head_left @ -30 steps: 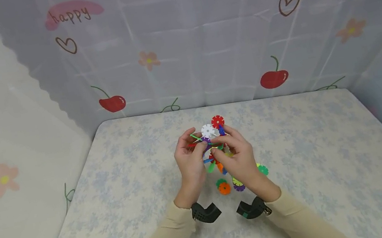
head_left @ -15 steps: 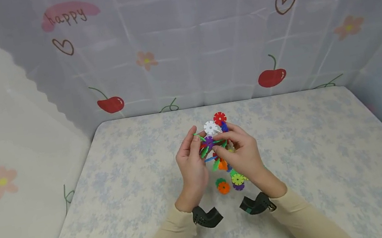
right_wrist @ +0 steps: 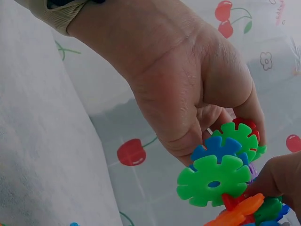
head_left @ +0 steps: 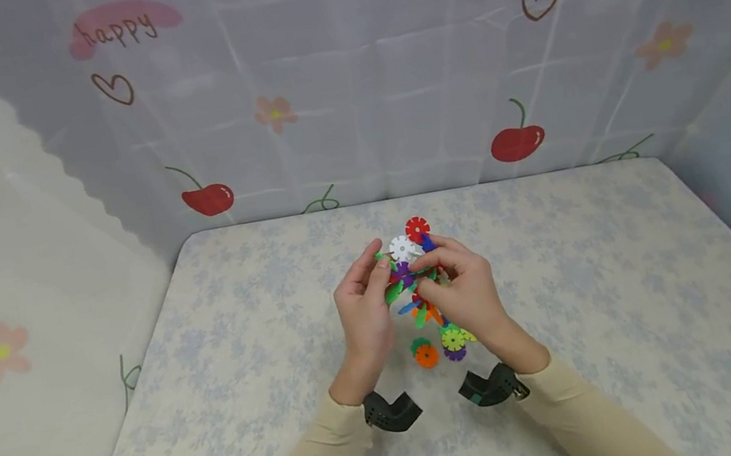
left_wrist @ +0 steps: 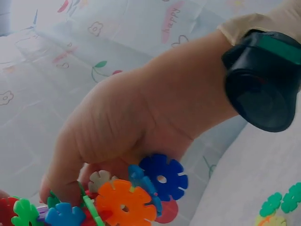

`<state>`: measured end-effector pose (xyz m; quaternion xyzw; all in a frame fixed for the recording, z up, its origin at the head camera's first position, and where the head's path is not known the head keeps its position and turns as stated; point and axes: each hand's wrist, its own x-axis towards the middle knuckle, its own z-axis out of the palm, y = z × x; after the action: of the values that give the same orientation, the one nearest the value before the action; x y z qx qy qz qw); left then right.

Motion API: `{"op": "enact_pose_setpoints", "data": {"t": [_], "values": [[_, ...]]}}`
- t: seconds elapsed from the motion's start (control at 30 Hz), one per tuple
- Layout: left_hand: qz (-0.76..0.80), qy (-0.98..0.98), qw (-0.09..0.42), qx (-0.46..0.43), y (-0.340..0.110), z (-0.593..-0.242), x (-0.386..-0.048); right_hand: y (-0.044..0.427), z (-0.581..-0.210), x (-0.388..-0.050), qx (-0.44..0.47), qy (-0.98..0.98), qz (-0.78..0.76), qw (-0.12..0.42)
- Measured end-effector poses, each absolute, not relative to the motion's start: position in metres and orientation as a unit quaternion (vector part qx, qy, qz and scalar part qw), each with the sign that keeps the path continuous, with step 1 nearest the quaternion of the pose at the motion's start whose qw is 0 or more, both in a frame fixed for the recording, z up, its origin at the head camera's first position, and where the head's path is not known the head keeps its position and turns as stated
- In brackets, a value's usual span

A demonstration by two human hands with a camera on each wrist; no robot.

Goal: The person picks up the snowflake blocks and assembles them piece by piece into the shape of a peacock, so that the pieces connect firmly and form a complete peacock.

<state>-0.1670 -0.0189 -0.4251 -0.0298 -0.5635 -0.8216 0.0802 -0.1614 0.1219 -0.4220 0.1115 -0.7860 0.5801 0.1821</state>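
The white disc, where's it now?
In the head view, the white disc sits between the left hand and right hand, just below and left of the topmost red disc.

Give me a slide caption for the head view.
Left hand and right hand hold a cluster of colourful notched plastic discs over a pale blue-patterned tabletop.
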Motion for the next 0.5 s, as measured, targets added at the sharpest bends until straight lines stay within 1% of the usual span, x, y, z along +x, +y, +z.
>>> {"op": "enact_pose_setpoints", "data": {"t": [0.3,0.5], "values": [[-0.846,-0.528,0.067,-0.027,-0.020,-0.423,-0.167,0.130,-0.417,-0.162,0.111,-0.809,0.559,0.143],[-0.868,-0.494,0.031,-0.034,-0.025,-0.418,-0.168,0.138,-0.412,-0.166,0.124,-0.811,0.562,0.102]]}}
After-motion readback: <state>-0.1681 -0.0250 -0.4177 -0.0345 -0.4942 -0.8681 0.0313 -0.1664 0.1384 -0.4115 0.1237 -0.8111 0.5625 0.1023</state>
